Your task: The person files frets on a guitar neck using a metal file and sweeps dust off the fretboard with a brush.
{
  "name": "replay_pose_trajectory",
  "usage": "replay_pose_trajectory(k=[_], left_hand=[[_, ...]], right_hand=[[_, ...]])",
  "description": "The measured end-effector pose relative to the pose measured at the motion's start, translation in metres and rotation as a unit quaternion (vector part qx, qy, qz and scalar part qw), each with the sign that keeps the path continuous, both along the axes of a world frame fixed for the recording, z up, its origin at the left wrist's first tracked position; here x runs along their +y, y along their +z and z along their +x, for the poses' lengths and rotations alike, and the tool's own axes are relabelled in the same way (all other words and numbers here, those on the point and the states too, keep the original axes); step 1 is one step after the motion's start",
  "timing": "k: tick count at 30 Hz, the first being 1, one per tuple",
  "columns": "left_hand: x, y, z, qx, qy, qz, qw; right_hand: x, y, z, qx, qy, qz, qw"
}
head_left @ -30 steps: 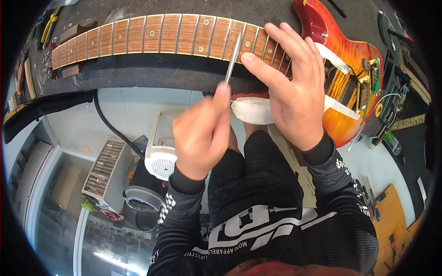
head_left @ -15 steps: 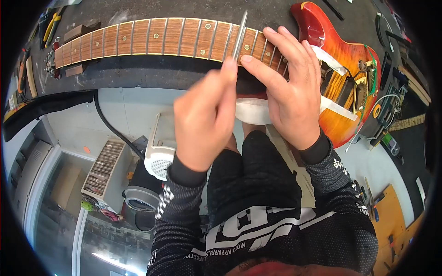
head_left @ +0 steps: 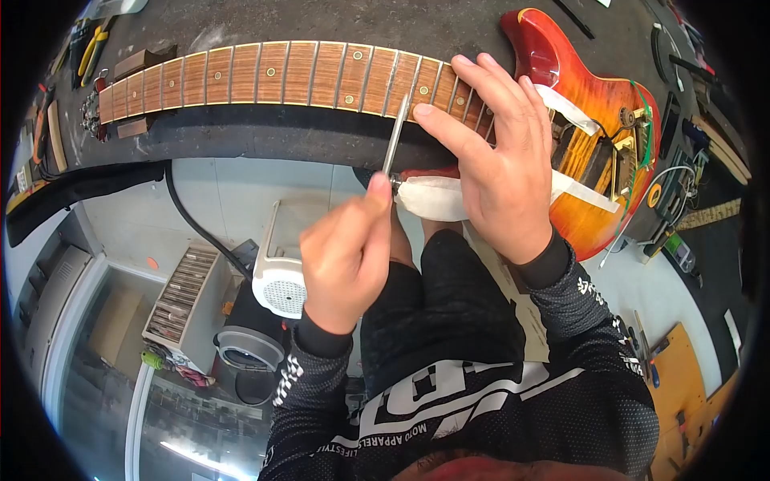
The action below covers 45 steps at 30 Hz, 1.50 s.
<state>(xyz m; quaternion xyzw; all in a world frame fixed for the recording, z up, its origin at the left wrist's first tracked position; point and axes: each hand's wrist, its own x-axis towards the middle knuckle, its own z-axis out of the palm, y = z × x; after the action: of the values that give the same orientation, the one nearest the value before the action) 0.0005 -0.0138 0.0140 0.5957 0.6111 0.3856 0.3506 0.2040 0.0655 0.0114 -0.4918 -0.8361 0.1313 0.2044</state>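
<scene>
My left hand (head_left: 345, 256) is closed round the handle of a slim, tapered metal file (head_left: 395, 138). The file's tip reaches the near edge of a wooden guitar fretboard (head_left: 313, 74), at a fret near the body end. Whether the tip touches the fret I cannot tell. My right hand (head_left: 509, 172) lies spread over the upper frets, thumb on the fretboard's near edge, close to the file tip. Beyond it is the red-orange sunburst guitar body (head_left: 589, 88), with strips of white masking tape (head_left: 589, 191) on it. More tape (head_left: 433, 199) wraps the near horn.
A wooden block (head_left: 144, 62) sits by the neck near the headstock. Yellow-handled pliers (head_left: 94, 52) lie at far left on the dark bench (head_left: 265, 20). Right of the body are several tools and a cable. Below the bench stands a white perforated appliance (head_left: 282, 295).
My left hand has drawn the file back towards me, so its tip moved from beyond the fretboard's far edge to the near edge. My right hand has stayed nearly in place.
</scene>
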Motion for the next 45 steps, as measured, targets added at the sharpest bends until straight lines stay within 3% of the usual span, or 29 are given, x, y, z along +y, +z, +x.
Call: replay_pose_trajectory(k=[4,8,15,20,22,23,29,33,38,41,45], left_hand=[[0.052,-0.002,0.011,-0.025,0.003,0.009,1.000],[0.006,0.007,0.001,0.001,-0.001,-0.013,1.000],[0.056,0.000,0.013,-0.041,0.020,-0.001,0.999],[0.008,0.009,0.005,-0.002,0.011,-0.018,1.000],[0.037,0.016,0.008,0.010,-0.002,-0.055,0.998],[0.054,0.005,0.011,-0.018,0.003,-0.018,1.000],[0.011,0.006,0.004,-0.012,0.007,-0.014,1.000],[0.059,0.005,0.013,-0.022,0.010,-0.011,1.000],[0.002,0.010,0.005,-0.005,0.024,-0.018,1.000],[0.017,0.015,0.005,-0.010,0.012,-0.050,0.999],[0.052,0.001,0.013,-0.042,0.024,-0.010,0.999]], right_hand=[[-0.001,-0.002,0.000,-0.006,0.000,0.005,1.000],[0.000,-0.001,-0.001,0.001,0.001,0.003,1.000],[-0.001,-0.003,-0.002,0.001,-0.001,0.011,1.000],[0.000,-0.003,0.000,0.007,0.002,0.003,1.000],[0.000,-0.003,-0.001,0.004,-0.001,0.008,1.000],[0.000,-0.003,-0.001,0.003,-0.003,0.011,1.000],[-0.001,-0.004,0.000,0.002,0.002,0.003,1.000],[-0.002,-0.002,-0.002,0.001,-0.006,0.004,1.000],[0.000,-0.002,-0.001,0.002,-0.002,-0.004,1.000],[-0.001,-0.003,-0.001,0.001,-0.001,0.003,1.000],[-0.001,-0.004,-0.002,-0.003,-0.003,0.012,1.000]])
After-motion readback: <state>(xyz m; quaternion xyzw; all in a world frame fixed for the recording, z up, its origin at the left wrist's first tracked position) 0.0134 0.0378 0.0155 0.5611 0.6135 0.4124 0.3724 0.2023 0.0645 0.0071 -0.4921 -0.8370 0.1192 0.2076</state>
